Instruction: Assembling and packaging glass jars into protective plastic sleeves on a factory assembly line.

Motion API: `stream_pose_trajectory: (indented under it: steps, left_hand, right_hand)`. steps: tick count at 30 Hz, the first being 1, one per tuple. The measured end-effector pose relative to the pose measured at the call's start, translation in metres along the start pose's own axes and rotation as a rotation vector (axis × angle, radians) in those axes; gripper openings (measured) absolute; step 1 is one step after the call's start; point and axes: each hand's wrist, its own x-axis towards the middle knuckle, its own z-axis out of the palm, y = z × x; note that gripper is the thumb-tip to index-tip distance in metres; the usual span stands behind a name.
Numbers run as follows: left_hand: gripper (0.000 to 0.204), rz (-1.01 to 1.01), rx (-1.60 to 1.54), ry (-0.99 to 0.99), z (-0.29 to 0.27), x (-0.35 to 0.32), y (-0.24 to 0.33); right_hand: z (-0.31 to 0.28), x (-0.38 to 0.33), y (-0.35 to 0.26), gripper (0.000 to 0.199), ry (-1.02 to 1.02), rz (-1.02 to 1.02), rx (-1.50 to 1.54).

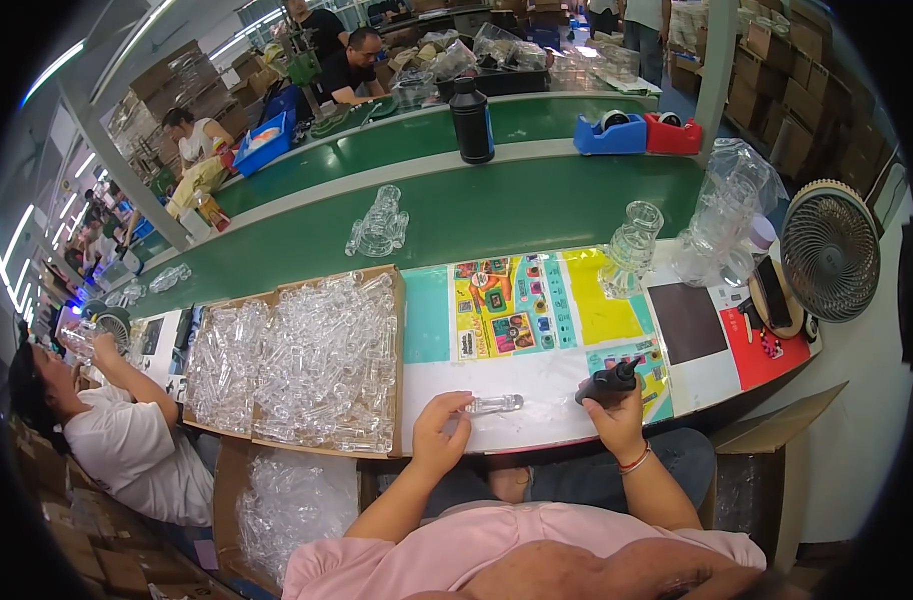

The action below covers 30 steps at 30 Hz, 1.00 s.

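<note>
Workshop's stretching back under strip lights (51, 72), w/ a green tabletop (536, 205) running across in front. Nearest, the wearer, in a pink top (456, 555), is sitting at its edge; a bag of see-through plastic (296, 505) is lying in a carton below, to the L. The L hand (436, 435) is resting by the near edge, thumb & fingers gripping one end of a see-through part (498, 404), which is lying on white paper b/w the two hands. The R hand (616, 412) is holding a black squeeze bottle (606, 383), fingers wrapping round it, nozzle pointing up & R. L of the hands, cardboard trays (400, 350) are holding heaps of similar parts; past them a co-worker in white (136, 455) is lifting a see-through piece. Beyond the R hand, a ribbed see-through piece (631, 250) is standing upright, w/ bagged ones (716, 225) alongside & a round fan (829, 250) standing far R. Farther back, a tall black bottle (471, 120) plus blue & red tape dispensers (616, 135) are sitting on a ledge. In the bkgd, a person in black (351, 75) is leaning over another green worktop.
</note>
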Motion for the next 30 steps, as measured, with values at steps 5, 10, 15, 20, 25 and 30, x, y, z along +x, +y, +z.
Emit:
stream_pose_trajectory:
  steps: [5,10,15,20,25,30]
  left_hand:
    - [0.025,0.006,0.009,-0.002,-0.0005,-0.0004,-0.0011]
    - [0.025,-0.001,-0.004,0.002,0.0002,-0.0001,-0.0008]
    - [0.026,0.017,0.005,-0.002,0.0000,0.0005,-0.0018]
    - [0.026,0.002,-0.001,0.000,-0.0001,0.0002,0.0000]
    - [0.026,0.007,-0.003,0.003,0.0000,-0.0001,-0.0005]
    - [0.026,0.005,-0.001,-0.002,-0.0001,0.0000,-0.0003]
  right_hand:
    - [0.0019,0.0003,-0.0034,0.056,0.009,0.010,0.018]
    - [0.0009,0.0008,-0.0037,0.056,-0.003,0.015,0.003]
    - [0.0011,0.0007,-0.0033,0.057,0.003,0.012,0.005]
    - [0.0005,0.0002,-0.0017,0.057,-0.001,0.004,0.004]
    - [0.0016,0.0006,-0.0035,0.057,-0.003,0.001,0.020]
    - [0.0011,-0.0001,-0.0017,0.060,-0.003,0.001,0.011]
